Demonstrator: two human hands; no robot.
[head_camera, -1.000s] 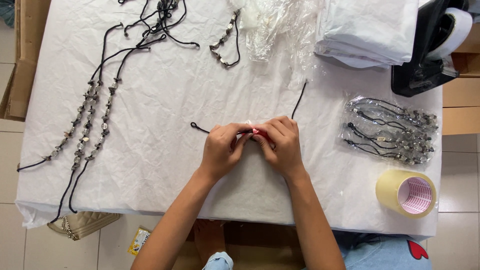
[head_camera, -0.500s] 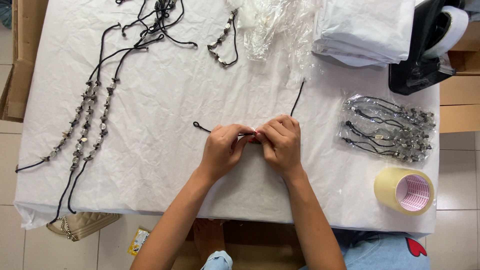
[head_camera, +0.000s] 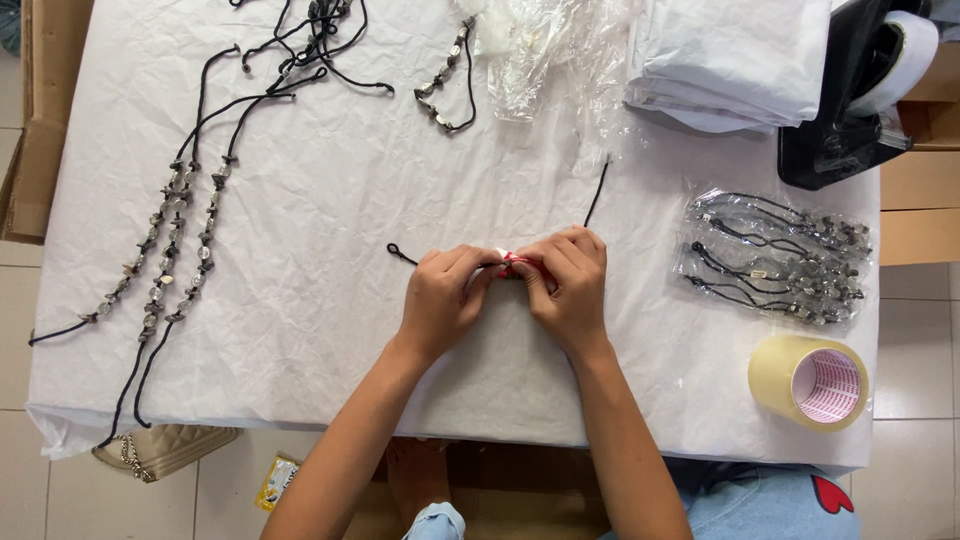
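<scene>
Surface: a table (head_camera: 300, 260) is covered by a creased white cloth that hangs over the near edge; pale floor tiles and brown cardboard are seen around it.
Left hand (head_camera: 445, 300): the fingers are curled and pinched together on a black cord (head_camera: 402, 254) near the middle of the table.
Right hand (head_camera: 570, 285): it is closed, fingertip to fingertip with the left hand, on the same cord and on a small red piece (head_camera: 512, 263) between the two hands.
Cord: thin and matt; a looped end is laid on the cloth left of the hands, the other end is stretched up and to the right.
Beaded strands (head_camera: 170, 240): two long black cords, strung with grey and clear beads, are laid at the left of the table.
Bagged strands (head_camera: 775, 255): glossy clear bags of similar beaded cords are stacked at the right.
Tape roll (head_camera: 810, 380): a wide beige ring is set near the right front corner.
Folded white sheets (head_camera: 730, 60): a smooth pile is kept at the far edge, beside crumpled clear plastic (head_camera: 540, 50).
Tape dispenser (head_camera: 850, 100): a black, heavy shape is seen at the far right corner.
</scene>
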